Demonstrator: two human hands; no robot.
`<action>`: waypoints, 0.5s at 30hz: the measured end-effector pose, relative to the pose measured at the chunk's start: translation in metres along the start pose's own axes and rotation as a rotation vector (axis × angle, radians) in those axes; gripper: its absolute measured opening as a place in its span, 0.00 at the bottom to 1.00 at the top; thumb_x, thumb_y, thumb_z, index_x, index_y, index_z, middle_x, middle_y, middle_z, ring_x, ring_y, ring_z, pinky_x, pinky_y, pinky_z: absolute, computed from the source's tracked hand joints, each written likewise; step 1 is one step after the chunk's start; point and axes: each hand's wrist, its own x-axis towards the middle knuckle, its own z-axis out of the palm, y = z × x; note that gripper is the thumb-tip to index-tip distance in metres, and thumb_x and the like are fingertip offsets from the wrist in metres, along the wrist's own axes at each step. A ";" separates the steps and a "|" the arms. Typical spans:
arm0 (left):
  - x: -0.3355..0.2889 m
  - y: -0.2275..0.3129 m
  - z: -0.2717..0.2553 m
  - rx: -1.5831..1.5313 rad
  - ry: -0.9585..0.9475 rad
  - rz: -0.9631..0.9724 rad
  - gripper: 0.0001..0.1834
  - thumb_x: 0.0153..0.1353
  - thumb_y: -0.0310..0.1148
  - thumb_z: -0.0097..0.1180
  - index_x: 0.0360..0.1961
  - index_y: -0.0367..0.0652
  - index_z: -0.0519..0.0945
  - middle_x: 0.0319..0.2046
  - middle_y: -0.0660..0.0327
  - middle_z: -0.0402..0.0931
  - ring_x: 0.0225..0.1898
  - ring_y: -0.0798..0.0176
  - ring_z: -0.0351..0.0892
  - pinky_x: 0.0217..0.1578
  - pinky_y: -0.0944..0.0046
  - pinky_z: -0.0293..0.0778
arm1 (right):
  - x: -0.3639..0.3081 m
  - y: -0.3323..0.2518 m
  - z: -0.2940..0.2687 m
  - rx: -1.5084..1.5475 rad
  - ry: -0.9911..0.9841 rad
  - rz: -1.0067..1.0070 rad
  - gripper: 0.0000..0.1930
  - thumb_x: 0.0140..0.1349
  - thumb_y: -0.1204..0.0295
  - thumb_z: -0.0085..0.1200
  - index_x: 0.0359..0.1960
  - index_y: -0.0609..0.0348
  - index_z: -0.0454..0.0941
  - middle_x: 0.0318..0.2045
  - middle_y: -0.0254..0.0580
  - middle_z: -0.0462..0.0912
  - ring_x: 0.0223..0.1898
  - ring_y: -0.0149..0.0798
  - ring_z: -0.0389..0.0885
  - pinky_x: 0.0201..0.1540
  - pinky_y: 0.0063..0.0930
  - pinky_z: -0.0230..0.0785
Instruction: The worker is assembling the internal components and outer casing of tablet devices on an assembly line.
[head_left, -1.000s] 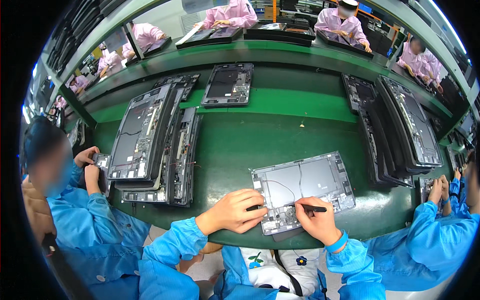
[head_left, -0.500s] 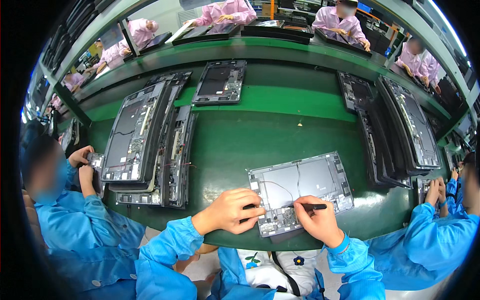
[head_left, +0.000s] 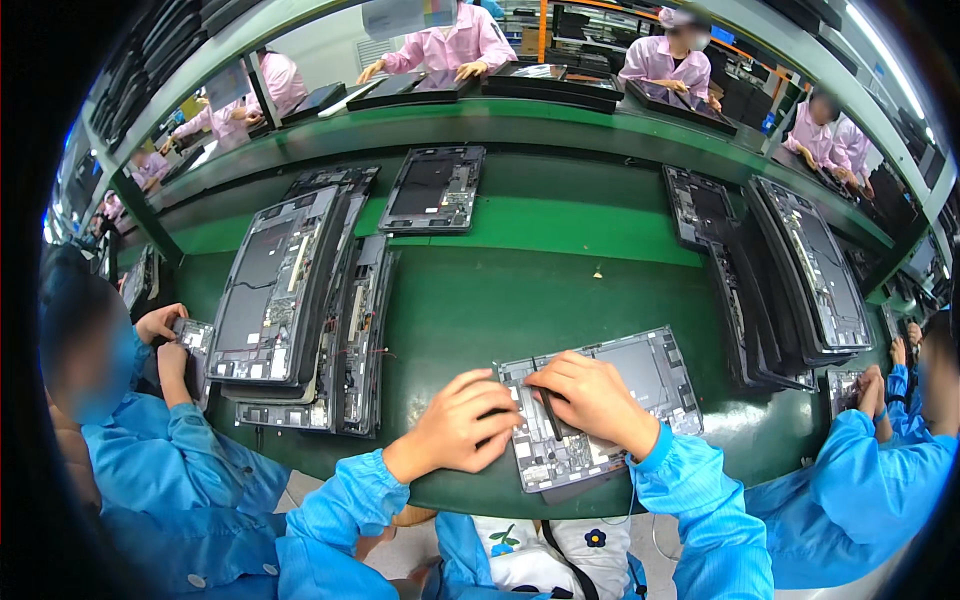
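An opened tablet (head_left: 672, 408) lies on the green bench in front of me, its circuit boards and grey battery showing. My right hand (head_left: 590, 398) is closed round a slim black pen-shaped tool (head_left: 550, 416) over the tablet's upper left part. The tool slants down toward me across the boards. Its other end and whatever the fingertips touch are hidden under the hand. My left hand (head_left: 466, 420) rests at the tablet's left edge, fingers bent and apart, with nothing seen in it. A dark flat piece shows under the tablet's near edge.
Stacks of opened tablets stand at left (head_left: 270, 290) and right (head_left: 815, 275). A single tablet (head_left: 432, 190) lies farther back. Co-workers in blue sit close on both sides; others in pink work beyond the green shelf (head_left: 560, 118). A small scrap (head_left: 598, 272) lies on the bench.
My right hand has moved left and away from me, from the lower boards to the tablet's upper left. The tool now points toward me instead of rightward. My left hand stays at the edge.
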 end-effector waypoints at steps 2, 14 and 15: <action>0.002 -0.005 0.001 -0.009 0.023 -0.044 0.15 0.51 0.29 0.66 0.42 0.45 0.86 0.43 0.59 0.83 0.49 0.54 0.83 0.60 0.47 0.75 | -0.004 0.002 0.002 -0.006 0.010 -0.002 0.14 0.54 0.79 0.60 0.44 0.56 0.84 0.38 0.37 0.86 0.43 0.44 0.84 0.45 0.37 0.80; 0.010 -0.021 -0.004 0.119 -0.136 0.067 0.21 0.55 0.38 0.67 0.50 0.46 0.85 0.49 0.63 0.82 0.52 0.55 0.81 0.48 0.55 0.81 | -0.006 0.007 0.002 -0.013 -0.018 0.017 0.14 0.52 0.80 0.62 0.41 0.56 0.85 0.37 0.37 0.86 0.39 0.44 0.84 0.43 0.36 0.80; 0.010 -0.023 -0.004 0.131 -0.156 0.084 0.21 0.56 0.40 0.66 0.50 0.47 0.84 0.49 0.63 0.81 0.51 0.55 0.81 0.48 0.55 0.81 | -0.006 0.006 0.001 -0.011 -0.022 0.021 0.14 0.52 0.80 0.62 0.41 0.56 0.85 0.37 0.37 0.86 0.39 0.44 0.84 0.43 0.36 0.80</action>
